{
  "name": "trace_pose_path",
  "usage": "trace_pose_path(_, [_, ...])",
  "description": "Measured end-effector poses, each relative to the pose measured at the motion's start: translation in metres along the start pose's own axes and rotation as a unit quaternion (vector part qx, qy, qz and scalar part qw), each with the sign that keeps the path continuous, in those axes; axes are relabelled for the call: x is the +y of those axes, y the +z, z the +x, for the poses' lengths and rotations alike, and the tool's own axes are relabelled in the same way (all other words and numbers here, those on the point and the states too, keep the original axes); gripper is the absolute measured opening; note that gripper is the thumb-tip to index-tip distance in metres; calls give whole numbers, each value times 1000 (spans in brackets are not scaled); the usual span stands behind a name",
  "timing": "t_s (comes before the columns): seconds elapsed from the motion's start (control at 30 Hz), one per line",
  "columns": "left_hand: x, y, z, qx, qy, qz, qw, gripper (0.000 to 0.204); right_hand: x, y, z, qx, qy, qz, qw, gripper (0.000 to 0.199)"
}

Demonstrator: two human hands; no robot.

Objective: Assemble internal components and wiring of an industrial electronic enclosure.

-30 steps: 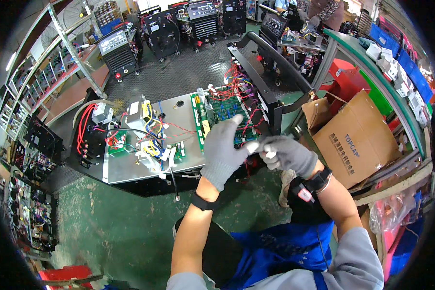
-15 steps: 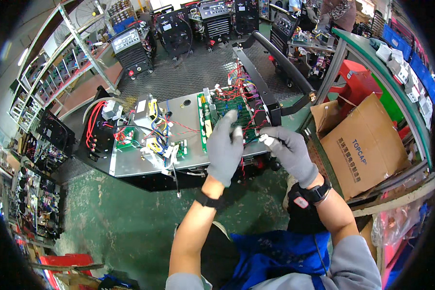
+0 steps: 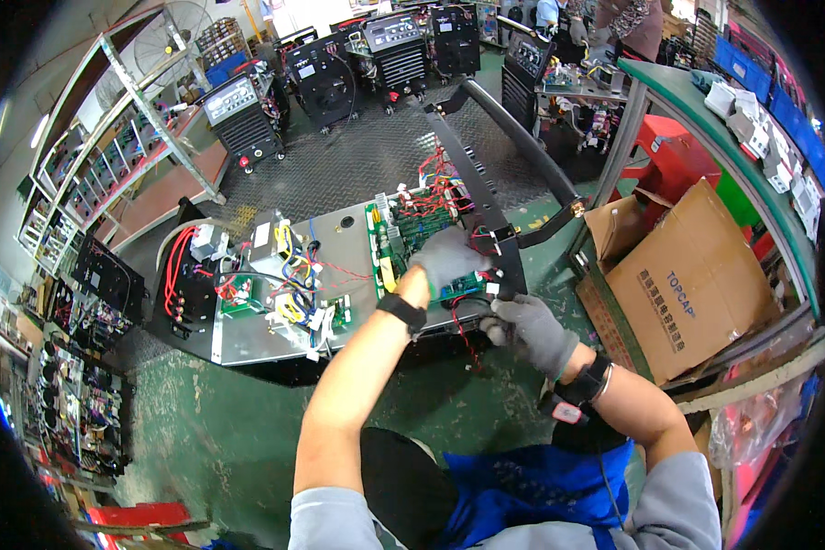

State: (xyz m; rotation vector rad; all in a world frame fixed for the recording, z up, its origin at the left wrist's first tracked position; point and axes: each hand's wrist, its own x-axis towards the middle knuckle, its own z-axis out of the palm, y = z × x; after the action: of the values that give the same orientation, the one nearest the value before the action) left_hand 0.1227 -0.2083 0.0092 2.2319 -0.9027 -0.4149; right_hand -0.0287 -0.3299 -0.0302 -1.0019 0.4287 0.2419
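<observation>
An opened welding machine chassis (image 3: pixel 275 339) lies flat on a green floor (image 3: pixel 220 431), its grey metal plate carrying wired components. A brown cardboard box (image 3: pixel 697 284) stands to the right. A green circuit board (image 3: pixel 412 243) sits at the chassis's right end. The gloved left hand (image 3: pixel 447 258) rests on the board, fingers curled loosely. The gloved right hand (image 3: pixel 533 330), just beside the chassis edge, pinches something small; what it is cannot be told.
</observation>
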Motion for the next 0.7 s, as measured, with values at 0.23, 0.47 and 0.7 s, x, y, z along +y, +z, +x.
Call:
trace_pose_path(0.23, [-15, -37, 22, -216, -51, -164, 961, 41, 20, 4, 38, 27, 36, 285, 957, 18])
trace_pose_path(0.47, [-24, -17, 31, -190, 129, 25, 973, 43, 20, 24, 51, 60, 8, 352, 934, 18])
trace_pose_path(0.7, [-51, 2, 44, -85, 209, -36, 973, 40, 20, 33, 44, 36, -90, 244, 965, 9])
